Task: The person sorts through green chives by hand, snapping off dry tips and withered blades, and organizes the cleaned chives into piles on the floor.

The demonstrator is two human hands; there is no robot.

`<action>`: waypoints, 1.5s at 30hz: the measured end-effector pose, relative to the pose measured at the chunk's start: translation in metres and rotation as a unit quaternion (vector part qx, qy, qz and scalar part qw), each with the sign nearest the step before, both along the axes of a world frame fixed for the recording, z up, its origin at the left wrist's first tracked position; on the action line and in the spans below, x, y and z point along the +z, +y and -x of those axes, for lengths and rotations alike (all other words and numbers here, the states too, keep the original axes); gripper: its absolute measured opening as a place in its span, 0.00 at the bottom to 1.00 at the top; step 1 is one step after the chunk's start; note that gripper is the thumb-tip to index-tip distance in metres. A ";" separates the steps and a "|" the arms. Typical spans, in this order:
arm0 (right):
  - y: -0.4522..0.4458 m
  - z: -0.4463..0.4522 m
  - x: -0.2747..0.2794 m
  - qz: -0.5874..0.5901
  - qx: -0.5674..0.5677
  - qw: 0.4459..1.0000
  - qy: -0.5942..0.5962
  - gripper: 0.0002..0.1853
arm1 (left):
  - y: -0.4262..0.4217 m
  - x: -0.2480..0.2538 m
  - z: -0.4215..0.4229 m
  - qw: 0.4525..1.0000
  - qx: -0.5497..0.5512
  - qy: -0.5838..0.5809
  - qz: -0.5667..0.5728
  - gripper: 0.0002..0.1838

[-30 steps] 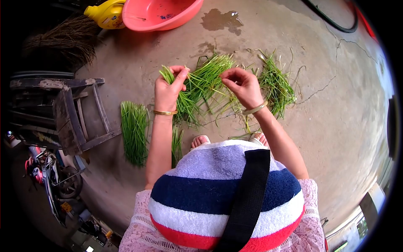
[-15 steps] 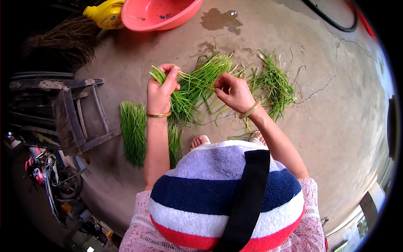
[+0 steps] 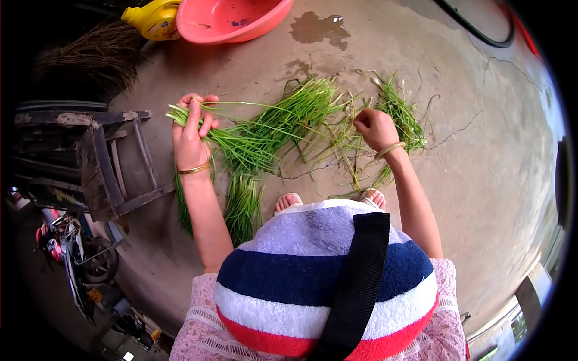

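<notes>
My left hand [image 3: 191, 135] is closed round the pale ends of a bunch of green stalks [image 3: 238, 144], whose leaves point right. Right of it lies a larger green pile [image 3: 301, 111] on the floor. My right hand [image 3: 378, 130] is pinched, near loose yellowish stalks [image 3: 346, 141]; what its fingertips hold, if anything, is too small to tell. A messy heap of stalks [image 3: 400, 114] lies just behind it. Near my feet is a short bundle [image 3: 242, 204]; another bundle [image 3: 183, 204] is partly hidden by my left forearm.
A pink basin [image 3: 232, 24] and a yellow jug [image 3: 155, 19] stand at the top left. A twig broom [image 3: 90, 60] and a wooden stool [image 3: 108, 162] are on the left, with a motorbike [image 3: 78, 253] below. A dark hose [image 3: 475, 30] lies at the top right.
My left hand has moved left with the bunch, which is now stretched out sideways. My right hand has moved right and slightly down, away from the left.
</notes>
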State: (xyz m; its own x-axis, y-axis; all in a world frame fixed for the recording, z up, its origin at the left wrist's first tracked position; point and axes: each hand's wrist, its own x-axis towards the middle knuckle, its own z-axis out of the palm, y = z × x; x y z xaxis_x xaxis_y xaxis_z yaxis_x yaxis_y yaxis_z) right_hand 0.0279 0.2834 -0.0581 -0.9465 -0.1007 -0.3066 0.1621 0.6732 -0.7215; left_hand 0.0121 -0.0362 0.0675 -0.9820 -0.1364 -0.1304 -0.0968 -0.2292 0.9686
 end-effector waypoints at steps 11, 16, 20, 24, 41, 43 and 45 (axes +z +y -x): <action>0.055 -0.019 -0.008 -0.018 -0.079 0.997 0.010 0.07 | -0.019 0.011 -0.005 0.997 0.015 -0.005 0.078 0.10; 0.038 -0.032 -0.030 -0.028 -0.029 0.997 0.071 0.06 | -0.008 0.009 -0.007 0.992 -0.034 -0.021 0.119 0.14; 0.029 -0.038 -0.021 -0.042 0.003 0.999 0.021 0.08 | 0.001 0.004 -0.010 0.975 -0.050 -0.034 0.212 0.15; 0.034 -0.058 -0.028 -0.109 0.083 0.990 0.034 0.07 | 0.009 0.004 -0.010 0.949 -0.076 0.011 0.305 0.16; 0.132 -0.053 -0.023 -0.121 -0.187 0.975 0.018 0.08 | -0.020 0.013 -0.013 0.973 0.016 -0.041 0.226 0.10; 0.131 -0.058 -0.018 -0.202 -0.157 0.965 0.051 0.09 | -0.021 0.025 -0.014 0.958 0.018 -0.063 0.279 0.10; 0.120 -0.056 -0.008 -0.247 -0.172 0.945 0.125 0.12 | -0.026 0.029 -0.014 0.931 0.010 -0.087 0.354 0.10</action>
State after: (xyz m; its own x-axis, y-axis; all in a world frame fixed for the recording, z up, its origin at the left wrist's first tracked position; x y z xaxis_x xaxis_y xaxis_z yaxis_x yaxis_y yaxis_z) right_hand 0.0836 0.4038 -0.0658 -0.9461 0.3240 0.0024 0.2991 0.8761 -0.3782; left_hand 0.0260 -0.0620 0.0966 -0.9509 -0.2660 -0.1580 -0.2687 0.4568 0.8480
